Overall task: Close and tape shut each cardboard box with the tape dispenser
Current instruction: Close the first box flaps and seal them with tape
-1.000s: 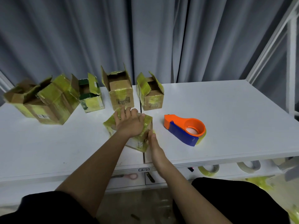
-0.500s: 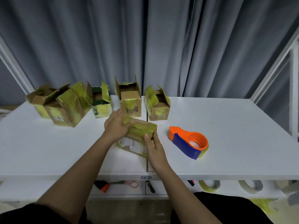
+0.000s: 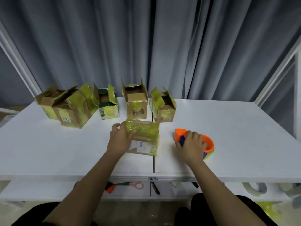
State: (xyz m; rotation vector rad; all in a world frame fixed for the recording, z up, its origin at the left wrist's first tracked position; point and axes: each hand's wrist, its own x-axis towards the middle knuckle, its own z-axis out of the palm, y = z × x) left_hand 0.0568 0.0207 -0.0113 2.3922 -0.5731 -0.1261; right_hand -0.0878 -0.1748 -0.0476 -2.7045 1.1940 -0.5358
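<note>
A small cardboard box (image 3: pixel 145 137) with closed flaps and yellow-green tape over its top stands on the white table (image 3: pixel 236 136) near the middle. My left hand (image 3: pixel 119 138) grips its left end, thumb on the top. To its right lies the orange and blue tape dispenser (image 3: pixel 206 142); my right hand (image 3: pixel 192 146) lies over it with fingers curled around its blue handle. Several open boxes stand in a row behind: a tall brown one (image 3: pixel 136 101), one with yellow flaps (image 3: pixel 163 106), a green-lined one (image 3: pixel 108 104) and two at the far left (image 3: pixel 71 106).
A lower shelf under the table's front edge holds scissors with pink handles (image 3: pixel 128 185), a dark pen-like tool (image 3: pixel 154 187) and tape rolls (image 3: pixel 254 188) at the right. Grey curtains hang behind. A white frame post (image 3: pixel 276 74) rises at the right.
My right hand has left the box and moved right onto the tape dispenser. My left hand has shifted to the box's left end, and the box now stands squarer on the table.
</note>
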